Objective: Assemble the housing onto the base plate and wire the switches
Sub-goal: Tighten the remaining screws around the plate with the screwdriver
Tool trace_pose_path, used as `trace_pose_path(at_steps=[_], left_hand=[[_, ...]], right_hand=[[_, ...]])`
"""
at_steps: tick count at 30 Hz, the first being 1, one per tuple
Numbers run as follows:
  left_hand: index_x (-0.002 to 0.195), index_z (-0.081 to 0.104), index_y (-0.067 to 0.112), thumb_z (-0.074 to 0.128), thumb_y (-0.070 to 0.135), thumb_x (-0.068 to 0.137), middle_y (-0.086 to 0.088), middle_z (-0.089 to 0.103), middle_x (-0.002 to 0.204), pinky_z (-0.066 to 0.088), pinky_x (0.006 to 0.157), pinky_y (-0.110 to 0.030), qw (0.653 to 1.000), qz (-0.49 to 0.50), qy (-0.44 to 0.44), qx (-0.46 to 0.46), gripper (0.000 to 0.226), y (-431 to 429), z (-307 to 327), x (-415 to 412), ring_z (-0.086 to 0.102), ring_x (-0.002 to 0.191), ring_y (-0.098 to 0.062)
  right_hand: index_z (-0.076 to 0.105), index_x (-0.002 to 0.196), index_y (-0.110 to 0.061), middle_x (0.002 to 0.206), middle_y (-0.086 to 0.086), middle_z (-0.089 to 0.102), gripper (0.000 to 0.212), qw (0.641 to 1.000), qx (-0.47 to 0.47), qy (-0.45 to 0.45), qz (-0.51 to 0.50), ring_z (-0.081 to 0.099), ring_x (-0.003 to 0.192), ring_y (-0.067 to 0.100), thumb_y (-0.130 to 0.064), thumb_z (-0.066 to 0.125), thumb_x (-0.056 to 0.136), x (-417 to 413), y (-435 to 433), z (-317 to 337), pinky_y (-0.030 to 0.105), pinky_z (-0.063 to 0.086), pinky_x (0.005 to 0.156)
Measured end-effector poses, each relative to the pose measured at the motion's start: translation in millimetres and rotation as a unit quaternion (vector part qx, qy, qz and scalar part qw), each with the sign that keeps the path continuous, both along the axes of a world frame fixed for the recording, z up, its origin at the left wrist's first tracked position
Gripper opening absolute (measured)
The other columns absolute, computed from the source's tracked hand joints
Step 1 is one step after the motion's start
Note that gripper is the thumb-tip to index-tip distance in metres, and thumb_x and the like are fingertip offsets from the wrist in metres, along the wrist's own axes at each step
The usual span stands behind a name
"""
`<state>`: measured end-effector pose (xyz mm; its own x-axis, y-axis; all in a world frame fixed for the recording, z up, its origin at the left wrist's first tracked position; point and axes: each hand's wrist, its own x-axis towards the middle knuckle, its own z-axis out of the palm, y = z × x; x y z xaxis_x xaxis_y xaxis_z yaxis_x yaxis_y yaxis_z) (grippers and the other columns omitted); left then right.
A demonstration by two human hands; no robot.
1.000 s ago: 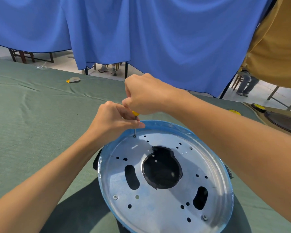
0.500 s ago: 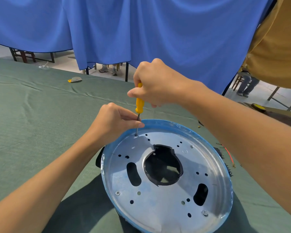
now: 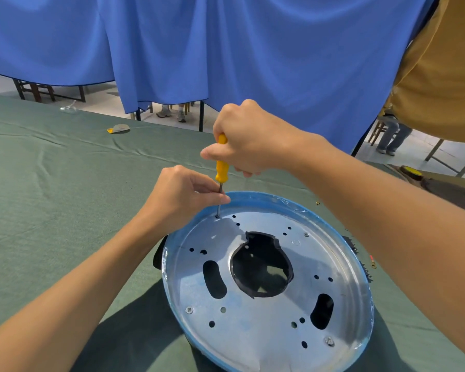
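Three screws (image 3: 189,309) sit in the base plate (image 3: 266,326); the right grip (image 3: 250,140) clasps the yellow screwdriver (image 3: 221,165) at a fourth hole, the left grip (image 3: 183,197) pinches its shaft, and wiring looks undone.

Low and right of centre we see a round silvery metal base plate (image 3: 253,323) with a blue rim, lying on the dark green cloth-covered table (image 3: 51,205). Our right hand (image 3: 250,140) grips a yellow-handled screwdriver (image 3: 221,166) upright, its tip set at a hole near the plate's upper-left edge. Our left hand (image 3: 180,200) pinches the bare shank just under the handle. A blue fabric curtain (image 3: 253,49) fills the top of the frame.
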<state>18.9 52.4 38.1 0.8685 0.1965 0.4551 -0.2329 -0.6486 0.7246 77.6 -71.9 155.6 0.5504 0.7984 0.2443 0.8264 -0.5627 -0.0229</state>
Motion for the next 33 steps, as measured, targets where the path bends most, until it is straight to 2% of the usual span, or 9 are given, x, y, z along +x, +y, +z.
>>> trace_pose_path(at_steps=[5, 9, 15, 19, 22, 25, 28, 31, 33], left_hand=[[0.084, 0.081, 0.018, 0.082, 0.016, 0.077, 0.001, 0.077, 0.08, 0.054, 0.079, -0.042, 1.0, -0.017, 0.017, -0.007, 0.008, 1, 1, 0, 0.07, 0.083, -0.032], [0.089, 0.079, 0.024, 0.073, 0.014, 0.087, 0.014, 0.076, 0.083, 0.054, 0.087, -0.029, 0.997, -0.061, 0.036, 0.009, 0.011, 3, -2, -1, 0.07, 0.088, 0.001], [0.074, 0.078, 0.031, 0.086, 0.025, 0.071, 0.014, 0.075, 0.076, 0.049, 0.069, -0.009, 0.999, -0.022, 0.011, -0.03, 0.01, 2, -3, -1, 0.068, 0.072, 0.007], [0.084, 0.081, 0.017, 0.081, 0.017, 0.078, 0.005, 0.077, 0.082, 0.053, 0.079, -0.023, 1.0, -0.016, 0.01, 0.015, 0.005, 0, -1, 0, 0.072, 0.08, -0.008], [0.088, 0.081, 0.019, 0.072, 0.017, 0.088, 0.009, 0.077, 0.085, 0.053, 0.084, -0.039, 0.998, -0.04, 0.032, 0.04, 0.009, 1, 0, -2, 0.072, 0.083, -0.018], [0.085, 0.08, 0.018, 0.075, 0.024, 0.085, 0.007, 0.077, 0.081, 0.054, 0.079, -0.041, 0.997, -0.043, 0.024, 0.056, 0.007, 0, 0, -2, 0.072, 0.078, -0.021], [0.08, 0.081, 0.019, 0.083, 0.027, 0.075, 0.003, 0.076, 0.075, 0.052, 0.077, -0.034, 0.999, 0.0, 0.009, 0.035, 0.011, -1, 0, 0, 0.07, 0.073, -0.011], [0.085, 0.081, 0.017, 0.076, 0.023, 0.083, -0.002, 0.077, 0.078, 0.052, 0.082, -0.039, 0.998, -0.012, 0.022, 0.066, 0.007, -1, 0, 3, 0.071, 0.08, -0.023], [0.088, 0.08, 0.017, 0.07, 0.019, 0.09, 0.004, 0.077, 0.082, 0.052, 0.088, -0.037, 0.996, -0.048, 0.034, 0.065, 0.01, 1, -1, 2, 0.071, 0.083, -0.012]], right_hand=[[0.049, 0.07, -0.016, 0.069, 0.001, 0.046, 0.037, 0.997, -0.051, -0.055, 0.002, 0.049, 0.061, 0.016, -0.044, 0.059, 0.092, -4, 1, -3, 0.027, 0.031, 0.05], [0.06, 0.082, -0.022, 0.069, -0.015, 0.048, 0.013, 0.995, -0.081, -0.036, 0.048, 0.049, 0.061, 0.002, -0.03, 0.068, 0.088, -9, -6, 10, 0.019, 0.037, 0.05], [0.037, 0.061, -0.015, 0.058, 0.003, 0.049, 0.041, 0.998, -0.037, -0.045, -0.013, 0.062, 0.056, 0.027, -0.03, 0.051, 0.096, 1, -4, -5, 0.035, 0.051, 0.051], [0.052, 0.073, -0.016, 0.067, -0.005, 0.046, 0.036, 0.997, -0.066, -0.036, 0.015, 0.049, 0.063, 0.009, -0.045, 0.06, 0.091, -2, -5, 2, 0.028, 0.034, 0.049], [0.06, 0.082, -0.022, 0.064, -0.016, 0.046, 0.013, 0.997, -0.062, -0.021, 0.041, 0.052, 0.056, -0.01, -0.029, 0.068, 0.088, -5, -6, 10, 0.022, 0.045, 0.052], [0.055, 0.069, -0.015, 0.057, -0.001, 0.052, 0.029, 0.999, -0.041, -0.022, 0.012, 0.061, 0.042, 0.005, -0.033, 0.062, 0.091, -4, -3, 6, 0.027, 0.051, 0.049], [0.048, 0.065, -0.014, 0.065, 0.004, 0.048, 0.039, 0.999, -0.037, -0.037, 0.0, 0.066, 0.057, 0.024, -0.04, 0.055, 0.094, 0, 1, 1, 0.034, 0.051, 0.053], [0.057, 0.082, -0.017, 0.083, -0.006, 0.052, 0.03, 0.997, -0.056, -0.037, 0.029, 0.053, 0.083, 0.017, -0.046, 0.064, 0.087, -2, -2, 5, 0.031, 0.043, 0.062], [0.059, 0.083, -0.026, 0.076, -0.015, 0.048, 0.014, 0.997, -0.056, -0.034, 0.051, 0.048, 0.074, 0.006, -0.035, 0.069, 0.085, -5, -5, 10, 0.026, 0.042, 0.059]])
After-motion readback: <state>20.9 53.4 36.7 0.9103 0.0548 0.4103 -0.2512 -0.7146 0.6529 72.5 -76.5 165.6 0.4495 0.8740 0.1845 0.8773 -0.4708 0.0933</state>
